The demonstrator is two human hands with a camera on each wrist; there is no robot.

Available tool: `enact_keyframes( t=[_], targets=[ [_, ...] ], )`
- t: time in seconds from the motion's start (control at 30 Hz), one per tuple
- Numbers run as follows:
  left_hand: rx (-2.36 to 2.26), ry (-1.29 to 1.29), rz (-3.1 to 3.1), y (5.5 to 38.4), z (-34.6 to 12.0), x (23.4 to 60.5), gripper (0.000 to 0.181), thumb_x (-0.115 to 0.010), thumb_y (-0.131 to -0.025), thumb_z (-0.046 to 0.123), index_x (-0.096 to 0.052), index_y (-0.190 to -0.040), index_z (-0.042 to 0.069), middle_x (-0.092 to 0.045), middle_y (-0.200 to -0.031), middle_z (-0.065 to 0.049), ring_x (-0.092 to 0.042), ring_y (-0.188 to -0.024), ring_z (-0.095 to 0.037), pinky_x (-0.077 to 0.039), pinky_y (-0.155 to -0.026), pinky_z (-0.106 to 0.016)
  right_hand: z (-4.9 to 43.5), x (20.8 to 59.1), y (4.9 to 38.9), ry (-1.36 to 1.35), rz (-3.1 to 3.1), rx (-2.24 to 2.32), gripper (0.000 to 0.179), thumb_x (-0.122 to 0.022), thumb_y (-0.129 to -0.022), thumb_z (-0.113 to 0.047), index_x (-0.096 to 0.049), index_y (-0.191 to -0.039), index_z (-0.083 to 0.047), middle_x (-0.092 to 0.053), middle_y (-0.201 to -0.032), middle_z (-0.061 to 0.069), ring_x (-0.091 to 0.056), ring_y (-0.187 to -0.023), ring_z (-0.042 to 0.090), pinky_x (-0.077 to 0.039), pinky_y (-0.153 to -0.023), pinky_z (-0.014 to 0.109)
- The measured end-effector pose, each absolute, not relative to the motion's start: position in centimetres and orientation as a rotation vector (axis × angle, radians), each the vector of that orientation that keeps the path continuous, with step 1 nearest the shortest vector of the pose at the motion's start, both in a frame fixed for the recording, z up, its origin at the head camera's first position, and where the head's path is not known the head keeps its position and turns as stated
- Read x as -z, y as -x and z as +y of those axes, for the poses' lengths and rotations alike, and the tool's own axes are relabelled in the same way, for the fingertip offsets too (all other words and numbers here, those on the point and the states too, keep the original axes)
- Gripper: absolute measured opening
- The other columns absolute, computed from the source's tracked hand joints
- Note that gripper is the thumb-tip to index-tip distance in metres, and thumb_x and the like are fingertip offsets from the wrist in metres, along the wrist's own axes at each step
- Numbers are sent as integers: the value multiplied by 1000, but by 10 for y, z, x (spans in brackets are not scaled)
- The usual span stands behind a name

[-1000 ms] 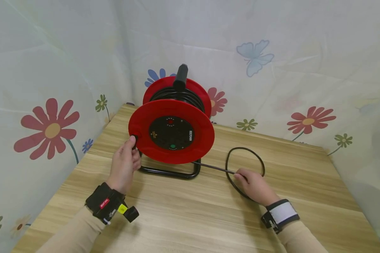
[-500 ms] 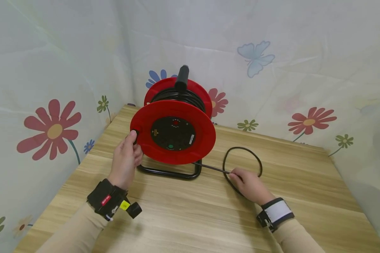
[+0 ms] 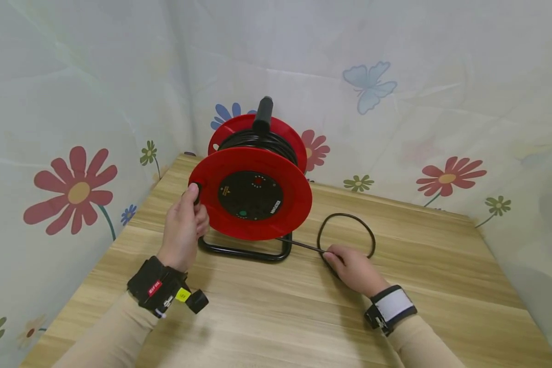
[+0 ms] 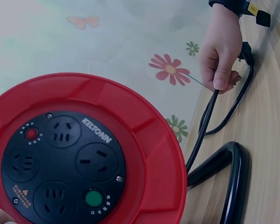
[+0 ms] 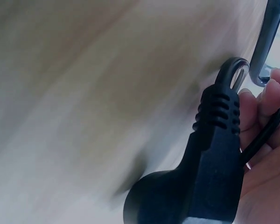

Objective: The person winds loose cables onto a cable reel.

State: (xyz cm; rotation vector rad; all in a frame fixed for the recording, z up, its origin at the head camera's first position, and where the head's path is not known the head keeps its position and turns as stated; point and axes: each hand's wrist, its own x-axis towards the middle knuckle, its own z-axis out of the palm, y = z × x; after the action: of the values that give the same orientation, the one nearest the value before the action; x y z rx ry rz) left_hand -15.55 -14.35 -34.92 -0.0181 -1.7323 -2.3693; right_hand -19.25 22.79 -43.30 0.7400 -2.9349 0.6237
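The fingers of your left hand (image 3: 181, 232) clamp the black knob (image 3: 197, 192) at the left rim of the cable reel (image 3: 252, 197); those of your right hand (image 3: 356, 270) pinch the power cord (image 3: 303, 246) right of the reel, which stands on the worktop (image 3: 267, 312).

One reel (image 3: 250, 159), one cable (image 3: 278, 144), one plug (image 5: 198, 172). One left hand (image 3: 180, 232), one right hand (image 3: 356, 271); two wristbands (image 3: 148, 280). Panel (image 4: 63, 165): four sockets (image 4: 97, 162), three screws (image 4: 119, 178), one red dot (image 4: 31, 133), one green dot (image 4: 94, 198). One top handle (image 3: 263, 115), one knob (image 3: 198, 192), one stand (image 3: 244, 252). One table (image 3: 267, 317).
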Motion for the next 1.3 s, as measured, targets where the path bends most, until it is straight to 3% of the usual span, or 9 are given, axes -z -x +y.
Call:
enact_keyframes(
  t=[0.37, 0.63, 0.87, 1.1, 1.3],
  targets=[
    [2317, 79, -1798, 158, -140, 336, 50, -43, -96, 53, -34, -70, 10, -31, -51, 2, -28, -47, -18, -18, -49, -38, 211, 435, 197, -779, -2948, -659, 14, -56, -96, -25, -61, -85, -20, -51, -68, -6, -48, -63, 10, -41, -59, 30],
    [2182, 84, -1919, 159, -138, 328, 46, -41, -97, 51, -37, -76, 11, -33, -51, 4, -31, -46, -15, -25, -43, -25, 202, 436, 199, -780, -2964, -680, 15, -56, -96, -25, -59, -83, -19, -49, -66, -5, -47, -62, 10, -40, -57, 30],
    [1904, 107, -2100, 161, -135, 320, 40, -40, -99, 48, -40, -84, 11, -36, -54, 1, -37, -49, -17, -28, -46, -28, 195, 439, 201, -789, -2965, -682, 16, -55, -97, -27, -58, -82, -20, -48, -65, -6, -47, -60, 10, -40, -55, 30],
    [1731, 178, -2157, 165, -134, 314, 38, -41, -100, 41, -42, -79, 10, -39, -60, -6, -41, -56, -24, -29, -50, -32, 186, 439, 200, -820, -2950, -698, 14, -56, -96, -26, -60, -84, -20, -51, -67, -6, -48, -63, 10, -42, -58, 30],
    [1628, 199, -2203, 164, -130, 308, 41, -42, -99, 45, -43, -80, 8, -40, -64, -11, -43, -59, -25, -29, -50, -32, 177, 439, 199, -812, -2974, -700, 14, -54, -97, -29, -63, -88, -22, -57, -72, -7, -51, -66, 9, -47, -62, 31]
  ],
)
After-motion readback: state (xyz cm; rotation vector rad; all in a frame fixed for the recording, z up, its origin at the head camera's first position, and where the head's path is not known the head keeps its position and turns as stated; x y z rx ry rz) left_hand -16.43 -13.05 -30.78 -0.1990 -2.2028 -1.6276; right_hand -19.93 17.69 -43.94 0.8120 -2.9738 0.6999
